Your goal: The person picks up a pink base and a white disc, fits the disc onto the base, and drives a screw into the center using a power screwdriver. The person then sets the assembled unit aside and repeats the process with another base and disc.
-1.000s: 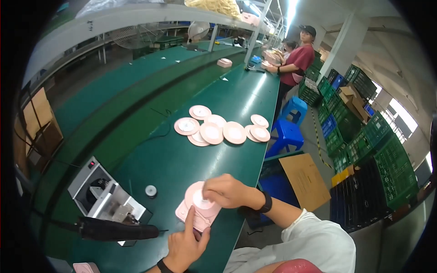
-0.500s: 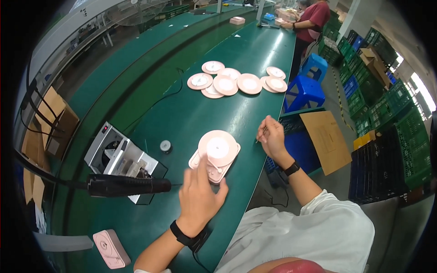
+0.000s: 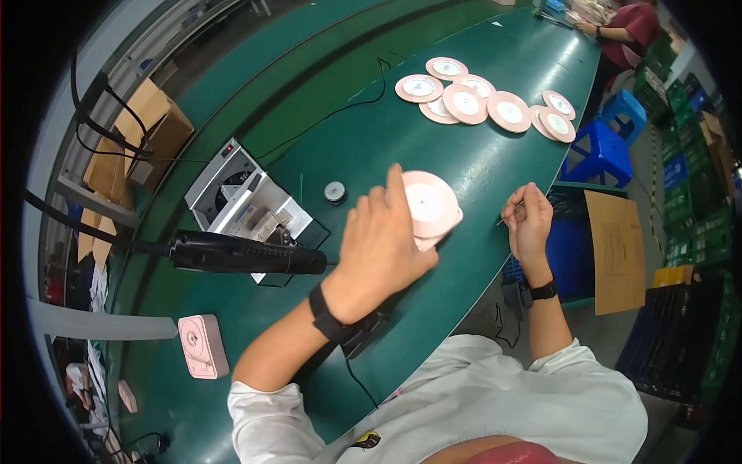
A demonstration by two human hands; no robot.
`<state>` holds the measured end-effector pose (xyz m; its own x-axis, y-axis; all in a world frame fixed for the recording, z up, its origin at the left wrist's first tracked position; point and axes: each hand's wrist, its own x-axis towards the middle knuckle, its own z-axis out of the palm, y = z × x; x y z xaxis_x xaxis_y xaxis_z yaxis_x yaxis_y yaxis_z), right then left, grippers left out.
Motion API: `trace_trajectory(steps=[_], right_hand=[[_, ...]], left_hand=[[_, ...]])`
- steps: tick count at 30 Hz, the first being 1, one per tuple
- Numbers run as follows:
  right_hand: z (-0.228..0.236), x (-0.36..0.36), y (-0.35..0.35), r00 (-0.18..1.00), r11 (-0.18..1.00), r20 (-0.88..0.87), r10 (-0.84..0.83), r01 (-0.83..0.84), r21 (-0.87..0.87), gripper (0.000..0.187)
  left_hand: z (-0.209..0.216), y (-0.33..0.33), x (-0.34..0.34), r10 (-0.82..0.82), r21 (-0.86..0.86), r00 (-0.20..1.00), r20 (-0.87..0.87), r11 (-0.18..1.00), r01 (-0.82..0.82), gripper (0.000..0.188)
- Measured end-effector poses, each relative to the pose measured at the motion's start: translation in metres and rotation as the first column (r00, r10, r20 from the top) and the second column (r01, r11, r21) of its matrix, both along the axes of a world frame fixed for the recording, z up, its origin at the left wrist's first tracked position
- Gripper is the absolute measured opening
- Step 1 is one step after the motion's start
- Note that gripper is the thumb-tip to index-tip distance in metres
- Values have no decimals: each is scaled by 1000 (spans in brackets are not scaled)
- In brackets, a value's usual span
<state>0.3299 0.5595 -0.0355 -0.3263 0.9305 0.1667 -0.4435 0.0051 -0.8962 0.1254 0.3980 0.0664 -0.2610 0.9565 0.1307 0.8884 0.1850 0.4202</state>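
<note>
One disc (image 3: 430,203) tops the pink box (image 3: 459,216) in the left hand (image 3: 377,251)'s grip; the right hand (image 3: 530,224) pinches something thin; loose discs (image 3: 509,113) stretch to the bench (image 3: 348,143)'s right edge.

Head-worn wide fisheye — looking down, fairly near the hands (image 3: 379,251).

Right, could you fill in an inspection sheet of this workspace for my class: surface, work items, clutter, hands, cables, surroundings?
Surface: glossy green tabletop.
Work items: pink box with a white-centred disc on top; similar discs overlap farther up.
Clutter: silver machine, black cylindrical tool, small grey round piece, second pink box.
Hands: left hand against the pink box; right hand near the table edge, contents unclear.
Cables: thick black cable into the tool; thin black cord on the tabletop.
Surroundings: blue stools, cardboard sheet, green crates, co-worker.
</note>
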Motion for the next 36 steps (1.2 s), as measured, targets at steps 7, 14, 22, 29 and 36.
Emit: trace_trajectory(steps=[7, 14, 22, 29, 36], right_hand=[[0, 6, -1, 999, 995, 8, 31, -32, 92, 40], [0, 4, -13, 998, 993, 48, 33, -38, 112, 41], [-13, 16, -8, 993, 982, 89, 75, -89, 169, 38], [-1, -2, -9, 946, 953, 319, 54, -144, 266, 21], [10, -11, -5, 874, 932, 482, 54, -218, 290, 24]], left_hand=[[33, 70, -53, 294, 195, 934, -201, 947, -256, 95], [22, 164, -149, 624, 354, 677, -390, 780, -516, 78], [37, 129, -29, 274, 438, 831, -484, 898, -41, 50], [53, -41, 13, 186, 387, 956, -227, 918, -87, 34], [40, -208, -56, 734, 493, 678, -43, 606, -625, 14]])
